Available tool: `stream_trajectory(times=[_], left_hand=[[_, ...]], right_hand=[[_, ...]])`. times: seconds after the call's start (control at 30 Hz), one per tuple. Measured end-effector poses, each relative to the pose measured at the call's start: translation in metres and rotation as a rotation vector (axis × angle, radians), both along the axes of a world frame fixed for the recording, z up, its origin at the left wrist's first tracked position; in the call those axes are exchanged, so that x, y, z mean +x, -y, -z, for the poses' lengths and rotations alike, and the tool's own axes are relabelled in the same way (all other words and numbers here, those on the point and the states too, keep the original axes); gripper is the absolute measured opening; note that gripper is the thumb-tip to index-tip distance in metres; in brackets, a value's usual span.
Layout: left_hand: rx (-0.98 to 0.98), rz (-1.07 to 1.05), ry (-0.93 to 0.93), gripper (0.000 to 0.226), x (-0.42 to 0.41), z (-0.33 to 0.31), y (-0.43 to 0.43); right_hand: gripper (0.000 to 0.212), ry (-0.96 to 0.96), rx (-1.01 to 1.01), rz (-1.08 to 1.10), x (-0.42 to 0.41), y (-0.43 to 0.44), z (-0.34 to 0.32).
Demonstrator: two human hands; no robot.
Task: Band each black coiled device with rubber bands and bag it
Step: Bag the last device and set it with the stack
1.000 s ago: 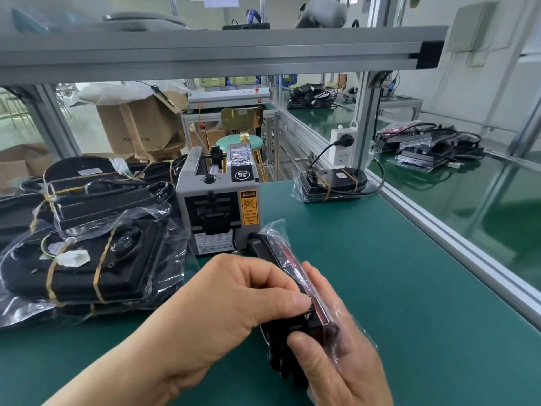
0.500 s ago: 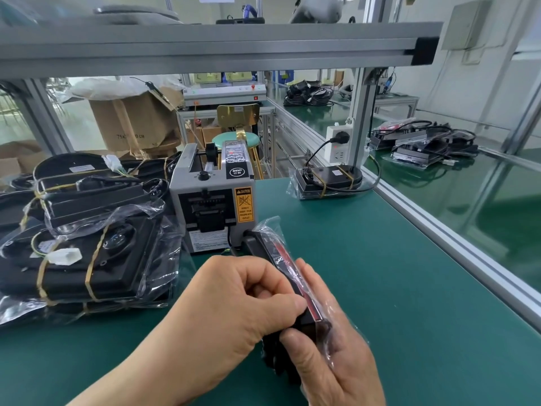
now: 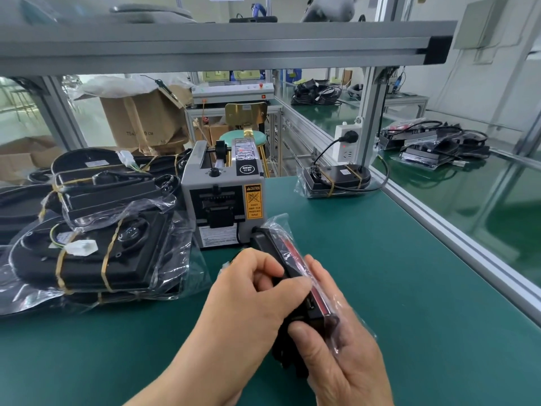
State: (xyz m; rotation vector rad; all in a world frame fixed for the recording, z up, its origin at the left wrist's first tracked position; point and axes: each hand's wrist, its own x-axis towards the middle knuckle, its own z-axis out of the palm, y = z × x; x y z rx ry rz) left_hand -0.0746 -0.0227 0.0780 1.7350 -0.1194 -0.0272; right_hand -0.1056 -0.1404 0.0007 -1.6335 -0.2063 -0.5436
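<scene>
Your left hand (image 3: 251,291) covers the near half of the black device (image 3: 281,253), so the side facing you cannot be read. A dark mass below your hands may be its coiled cable; it is too dim to confirm. Whether bands sit on this device cannot be told. The fingers of your right hand (image 3: 336,347) lie behind the clear bag (image 3: 276,222) and show only through crinkled plastic. Both forearms are cut off at the bottom edge.

The device is held above the green mat (image 3: 395,273), inside the bag, standing on its thin edge with a red strip uppermost. Its long axis runs from your hands away and to the left, with the far end near the lower right corner of the tape machine (image 3: 222,206); contact there cannot be judged.

Your left hand is curled, its thumb and forefinger pinching the device's edge. Your right hand clasps the near end, thumb in front.
</scene>
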Motion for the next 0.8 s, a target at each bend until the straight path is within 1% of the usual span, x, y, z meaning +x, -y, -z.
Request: stream_trajectory(times=[0.1, 0.17, 0.27, 0.37, 0.43, 0.5, 0.57, 0.6, 0.7, 0.8], left_hand=[[0.033, 0.131, -0.005, 0.051, 0.001, 0.002, -0.009], [0.053, 0.239, -0.046, 0.051, 0.004, -0.003, -0.018], [0.048, 0.293, -0.069, 0.037, 0.01, -0.007, -0.024], [0.012, 0.263, -0.057, 0.018, 0.016, -0.011, -0.023], [-0.034, 0.145, -0.068, 0.02, 0.032, -0.01, -0.026], [-0.135, -0.104, -0.114, 0.024, 0.065, -0.011, -0.035], [-0.226, -0.321, -0.203, 0.018, 0.101, -0.011, -0.046], [-0.272, -0.38, -0.264, 0.016, 0.115, -0.012, -0.049], [-0.396, -0.423, -0.403, 0.015, 0.14, -0.007, -0.047], [-0.455, -0.445, -0.429, 0.017, 0.15, -0.004, -0.04]], right_hand=[[0.079, 0.012, 0.059, -0.015, 0.0, 0.002, 0.0], [0.076, 0.031, 0.041, -0.004, 0.0, 0.003, 0.0], [0.075, 0.049, 0.038, 0.008, 0.001, 0.002, 0.003], [0.074, 0.043, 0.023, 0.027, 0.002, 0.0, 0.003], [0.073, 0.062, 0.018, 0.062, 0.002, 0.0, 0.0], [0.072, 0.064, 0.014, 0.086, 0.001, 0.001, -0.004], [0.075, 0.034, 0.026, 0.086, 0.0, 0.001, -0.009], [0.078, 0.018, 0.043, 0.083, -0.001, 0.002, -0.011], [0.082, -0.023, 0.07, 0.082, -0.002, 0.003, -0.014], [0.082, -0.036, 0.077, 0.076, -0.002, 0.005, -0.014]])
